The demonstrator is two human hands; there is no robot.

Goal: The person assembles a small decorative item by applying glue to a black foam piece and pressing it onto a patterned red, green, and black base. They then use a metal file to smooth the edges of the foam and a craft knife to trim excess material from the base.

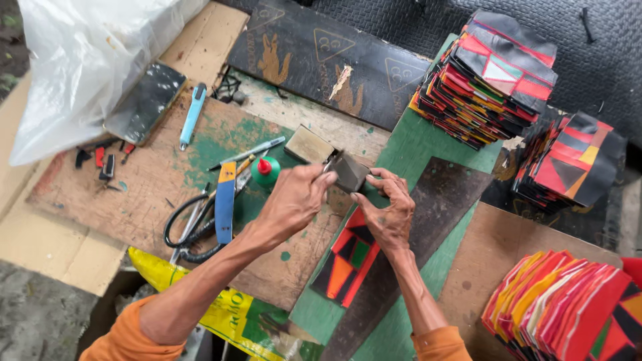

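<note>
My left hand (294,197) and my right hand (389,212) meet over the worn wooden board (134,194). Between them they hold a small dark, stiff piece (349,172), tilted up off the surface. The left hand's fingers pinch its left edge, where a thin metallic tip shows. My right hand grips its right side with thumb and fingers. Below my right wrist a patchwork panel (348,262) of black, red, orange and green shapes lies flat. It rests partly on a dark triangular sheet (435,214).
A tan block (307,144), a green bottle with a red cap (265,171), a pen (249,153), a blue-and-orange cutter (225,202) and black scissors (190,230) lie to the left. Further left are a pale blue cutter (192,115), a phone (146,101) and a plastic bag (87,53). Stacks of coloured panels (491,77) (575,164) (568,307) stand on the right.
</note>
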